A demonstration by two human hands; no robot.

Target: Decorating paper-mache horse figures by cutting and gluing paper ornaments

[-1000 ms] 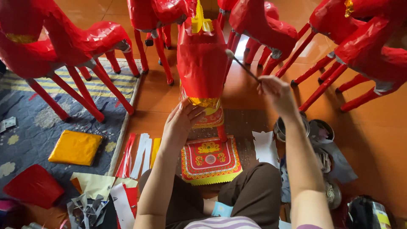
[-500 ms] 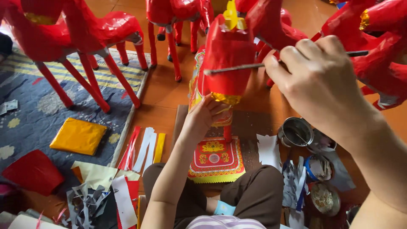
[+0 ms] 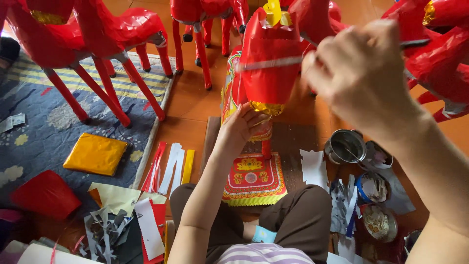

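Right hand, its grip pinched on a thin dark brush, has risen closer; left hand still cups the red paper horse figure below its gold collar.

Red paper horse, gold-trimmed; blue patterned rug.
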